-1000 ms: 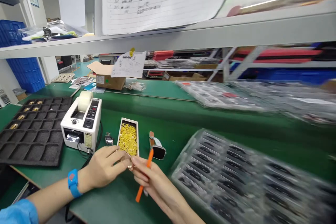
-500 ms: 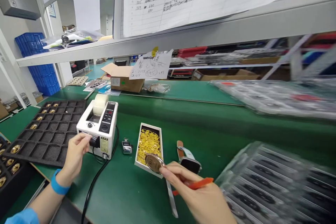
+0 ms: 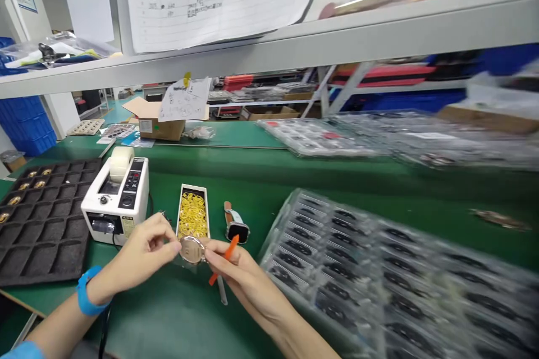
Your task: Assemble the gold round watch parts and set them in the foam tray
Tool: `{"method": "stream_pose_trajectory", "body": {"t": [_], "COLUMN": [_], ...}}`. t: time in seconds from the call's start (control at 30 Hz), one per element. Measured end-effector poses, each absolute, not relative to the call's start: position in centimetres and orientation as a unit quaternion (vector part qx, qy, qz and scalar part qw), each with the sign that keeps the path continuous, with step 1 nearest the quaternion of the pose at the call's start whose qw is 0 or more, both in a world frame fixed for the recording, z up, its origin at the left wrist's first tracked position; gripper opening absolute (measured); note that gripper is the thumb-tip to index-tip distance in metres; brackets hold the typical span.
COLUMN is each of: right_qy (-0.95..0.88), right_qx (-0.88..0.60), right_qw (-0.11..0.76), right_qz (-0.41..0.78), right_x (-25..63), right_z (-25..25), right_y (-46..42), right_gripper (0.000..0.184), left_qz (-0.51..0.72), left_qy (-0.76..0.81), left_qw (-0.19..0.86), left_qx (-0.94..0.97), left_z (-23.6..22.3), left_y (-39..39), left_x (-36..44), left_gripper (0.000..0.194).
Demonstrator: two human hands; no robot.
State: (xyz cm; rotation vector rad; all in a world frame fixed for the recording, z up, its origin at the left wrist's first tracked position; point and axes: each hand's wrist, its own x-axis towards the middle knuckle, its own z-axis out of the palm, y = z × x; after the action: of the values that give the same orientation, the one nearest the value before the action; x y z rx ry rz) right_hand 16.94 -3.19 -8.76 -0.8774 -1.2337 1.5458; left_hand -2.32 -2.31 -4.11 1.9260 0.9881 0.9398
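My right hand [image 3: 240,266] pinches a round watch case [image 3: 192,249] by its right edge, its brown back facing up. An orange stick-like tool [image 3: 227,255] is also tucked between that hand's fingers. At the case's left edge are the pinched thumb and forefinger of my left hand [image 3: 154,244], with a blue band on the wrist. A faint clear piece of tape shows at the case's lower edge by these fingertips; its outline is hard to make out. Left of my hands stands the white tape dispenser [image 3: 115,196] with its roll on top.
Behind the case lies a white box [image 3: 180,213] of yellow rings, with a watch [image 3: 237,230] beside it. A black compartment tray [image 3: 46,235] lies far left. Plastic trays of dark parts [image 3: 337,269] cover the right. A shelf beam [image 3: 269,47] crosses above the bench.
My left hand has left the tape dispenser's outlet and come right to the watch case. My right hand has brought the case towards it. The view has turned right.
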Motion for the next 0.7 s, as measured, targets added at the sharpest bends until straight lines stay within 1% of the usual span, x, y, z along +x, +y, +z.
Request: {"method": "stream_pose_trajectory", "body": {"t": [0.1, 0.2, 0.47, 0.7], "right_qy": [-0.488, -0.485, -0.504, -0.51], "right_qx": [-0.349, -0.361, -0.41, -0.415], "right_qw": [0.471, 0.473, 0.449, 0.439], "right_qz": [0.647, 0.641, 0.613, 0.612], "right_x": [16.9, 16.9, 16.9, 16.8], "right_z": [-8.8, -8.9, -9.4, -9.6], "right_y": [-3.2, -3.2, -3.4, -3.4], "right_gripper": [0.032, 0.036, 0.045, 0.047], "left_qz": [0.344, 0.339, 0.327, 0.33], "left_qy": [0.393, 0.399, 0.412, 0.406], "left_qw": [0.414, 0.416, 0.424, 0.442], "left_qx": [0.745, 0.744, 0.737, 0.729], "left_z": [-5.4, -6.0, -5.9, -5.9], "left_y": [-2.2, -2.0, -1.9, -1.8], "left_x": [-1.3, -1.2, -1.5, -1.6], "left_gripper": [0.018, 0.019, 0.018, 0.017]}}
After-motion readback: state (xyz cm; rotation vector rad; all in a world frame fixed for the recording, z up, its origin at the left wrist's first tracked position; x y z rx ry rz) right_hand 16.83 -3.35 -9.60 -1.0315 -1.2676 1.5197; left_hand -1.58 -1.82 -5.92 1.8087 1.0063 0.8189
